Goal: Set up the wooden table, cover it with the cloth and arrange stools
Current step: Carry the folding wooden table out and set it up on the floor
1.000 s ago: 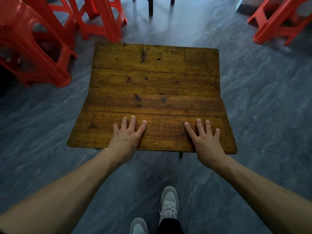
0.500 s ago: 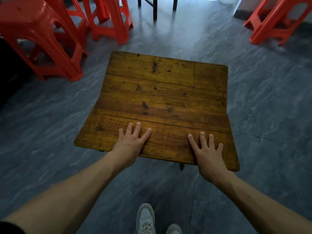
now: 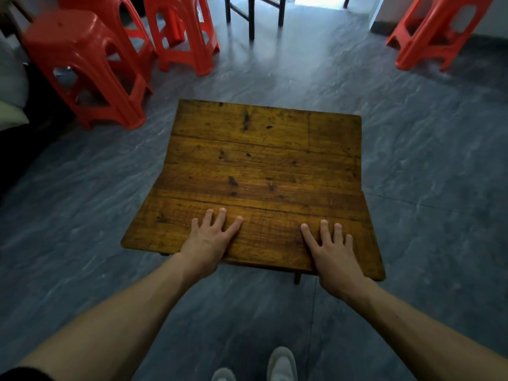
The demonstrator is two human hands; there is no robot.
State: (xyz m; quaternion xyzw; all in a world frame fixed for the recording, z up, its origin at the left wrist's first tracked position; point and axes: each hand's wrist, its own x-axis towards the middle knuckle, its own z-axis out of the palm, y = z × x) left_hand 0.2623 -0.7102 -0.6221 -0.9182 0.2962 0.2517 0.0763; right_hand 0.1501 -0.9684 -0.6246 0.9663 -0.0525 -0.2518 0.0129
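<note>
Resting flat on the wooden surface (image 3: 264, 160), both hands lie palm-down with fingers straight and spread, holding nothing. The left hand (image 3: 210, 240) sits along the near edge, roughly at its middle, with the fingertips pointing toward the far edge. The right hand (image 3: 334, 254) sits along the same near edge, closer to the near right corner, its heel overlapping the edge itself. The two hands are well apart from each other.

The surface is made of worn brown planks running left to right, marked with dark spots, and carries no cloth. It stands on a grey, stone-patterned floor (image 3: 426, 174). One dark leg (image 3: 297, 278) shows just below the near edge.

Red plastic stools stand on the floor beyond the far left corner: one stool (image 3: 82, 72) nearest that corner, a second stool (image 3: 184, 34) further back and to its right. A third red stool (image 3: 437, 31) stands well beyond the far right corner. Dark chair legs (image 3: 251, 17) stand on the floor past the far edge, between the stool groups.

The person's bare forearms extend from the bottom of the view to the near edge, and pale shoes (image 3: 281, 364) show on the floor between them.
</note>
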